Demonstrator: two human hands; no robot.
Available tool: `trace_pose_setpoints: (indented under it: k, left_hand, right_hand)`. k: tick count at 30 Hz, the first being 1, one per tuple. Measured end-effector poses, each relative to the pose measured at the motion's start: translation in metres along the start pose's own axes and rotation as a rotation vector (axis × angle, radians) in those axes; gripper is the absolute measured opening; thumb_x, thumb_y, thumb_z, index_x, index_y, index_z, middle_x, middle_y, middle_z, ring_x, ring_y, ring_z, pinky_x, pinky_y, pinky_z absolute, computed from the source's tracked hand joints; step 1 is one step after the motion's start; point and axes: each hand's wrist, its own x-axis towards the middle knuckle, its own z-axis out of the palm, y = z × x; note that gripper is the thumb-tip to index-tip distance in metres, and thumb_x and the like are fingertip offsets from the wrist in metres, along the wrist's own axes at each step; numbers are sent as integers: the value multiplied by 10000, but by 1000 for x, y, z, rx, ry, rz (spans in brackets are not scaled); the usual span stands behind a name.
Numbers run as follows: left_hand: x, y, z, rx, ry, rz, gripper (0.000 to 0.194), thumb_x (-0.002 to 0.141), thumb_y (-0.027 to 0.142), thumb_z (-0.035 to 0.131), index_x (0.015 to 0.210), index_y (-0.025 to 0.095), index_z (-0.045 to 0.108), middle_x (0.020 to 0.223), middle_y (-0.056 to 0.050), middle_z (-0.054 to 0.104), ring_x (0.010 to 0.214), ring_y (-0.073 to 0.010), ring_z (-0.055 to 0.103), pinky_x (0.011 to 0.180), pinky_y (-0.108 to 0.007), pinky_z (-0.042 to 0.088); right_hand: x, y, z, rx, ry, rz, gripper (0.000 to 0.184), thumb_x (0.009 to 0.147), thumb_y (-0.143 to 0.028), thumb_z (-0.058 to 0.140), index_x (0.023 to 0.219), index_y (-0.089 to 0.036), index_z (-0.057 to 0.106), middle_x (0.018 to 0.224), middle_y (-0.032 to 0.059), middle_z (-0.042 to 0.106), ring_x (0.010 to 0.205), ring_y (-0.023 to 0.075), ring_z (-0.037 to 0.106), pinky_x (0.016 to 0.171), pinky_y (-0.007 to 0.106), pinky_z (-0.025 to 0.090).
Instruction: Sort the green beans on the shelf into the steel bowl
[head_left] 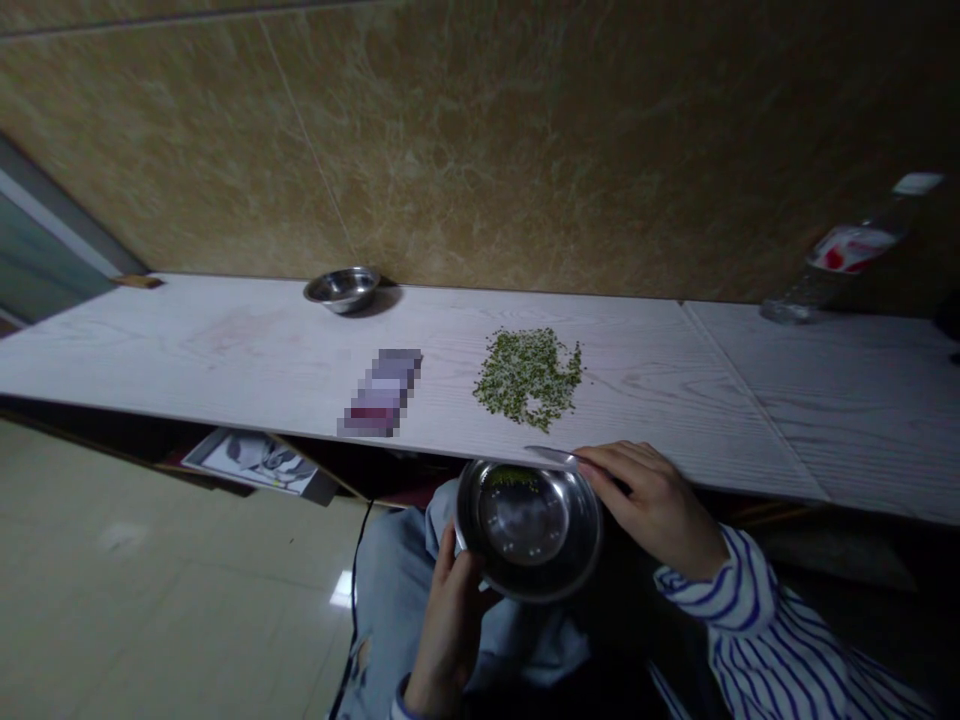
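My left hand [454, 610] grips the left rim of a shiny metal bowl [525, 575], tilted just below the table's front edge. A small heap of green grains [514, 479] lies inside, against the far wall. In my closed right hand [656, 505] is a slim, flat metal utensil [551, 454], blade-like as seen here; I cannot tell whether it is a knife or a spoon. Its tip points left over the table edge, above the bowl. Beyond it, a pile of small green beans mixed with white grains [525, 370] is spread on the table.
A second metal bowl [343, 292] stands near the wall on the white wooden table [247, 370]. A pixelated flat object [382, 395] lies left of the pile. At the right stands a clear plastic bottle [847, 255] with a red-and-white label. An open shelf [262, 462] runs underneath.
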Motion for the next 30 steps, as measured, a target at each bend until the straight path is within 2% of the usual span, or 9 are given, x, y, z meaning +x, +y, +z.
trace_pose_setpoints:
  k: [3,9,16,19,23,27,30]
  left_hand:
    - [0,-5,2,14,-28,-15,584,807,279,645,1379,281,525,1237,-97,656,1016,-266,608,712,-337,536]
    - [-2,-10,5,79,5,19,594,776,326,658,1359,261,561,1216,-119,643,1000,-271,614,709,-358,546]
    - [-3,-6,8,125,-55,24,552,798,268,596,1349,265,558,1373,-108,575,1052,-260,605,696,-320,544]
    - [-2,-6,3,122,-4,26,573,791,298,604,1358,244,547,1318,-121,603,999,-266,613,670,-328,533]
    - [-1,-8,-1,122,101,-12,634,753,359,657,1373,278,554,1358,-115,599,1099,-300,602,715,-350,518]
    - [-1,-15,-3,75,58,14,590,704,359,684,1285,271,627,1223,-107,667,994,-277,622,718,-336,505]
    - [2,-20,-3,82,107,-18,585,711,312,646,1291,256,606,1026,-79,685,819,-218,602,637,-293,485]
  right_hand:
    - [-2,3,-4,-15,38,7,174,976,-208,537,1000,-204,709,906,53,783,820,200,725,748,354,545]
    - [-7,15,-15,-58,112,30,202,968,-241,526,993,-213,724,876,60,784,788,213,737,734,353,582]
    - [-15,29,-18,-71,138,54,197,967,-259,535,997,-198,720,886,74,784,795,218,739,741,347,593]
    - [-17,37,-18,-64,148,85,211,968,-285,535,1000,-199,725,901,79,786,803,224,743,751,357,601]
    - [-15,49,-16,-62,164,116,237,969,-323,530,994,-211,738,924,82,791,812,234,750,751,370,615]
    - [-6,60,-13,-86,189,88,246,969,-315,521,981,-210,743,927,90,795,815,240,755,741,375,620]
    - [3,69,-13,-102,175,58,244,965,-290,515,965,-210,745,917,85,798,806,235,757,747,365,614]
